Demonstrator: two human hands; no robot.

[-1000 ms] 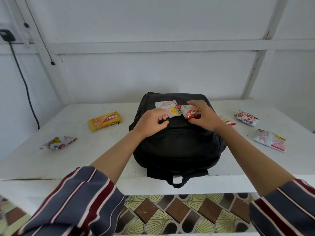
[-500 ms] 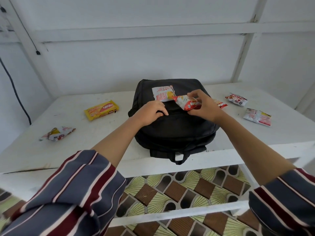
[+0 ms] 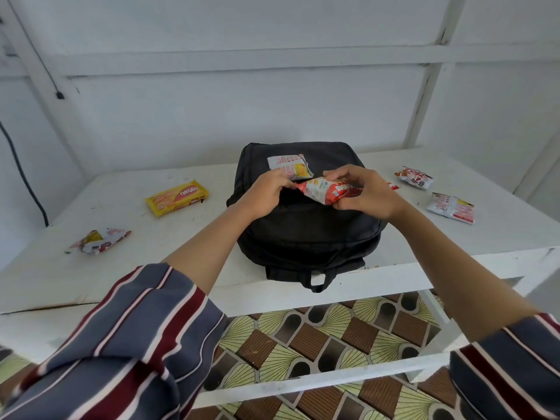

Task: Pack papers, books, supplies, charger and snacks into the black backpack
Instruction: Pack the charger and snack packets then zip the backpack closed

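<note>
Simple home room — white table (image 3: 121, 268), patterned floor (image 3: 303, 344).

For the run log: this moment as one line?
right hand: grips red packet | left hand: at black backpack pocket | white packet: atop backpack

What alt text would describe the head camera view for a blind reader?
A person's right hand holds a red-and-white plastic snack packet over a black fabric backpack lying on a white table, while the left hand grips the backpack's pocket edge. A white plastic packet lies on the backpack; a yellow biscuit packet lies left of it.
</note>
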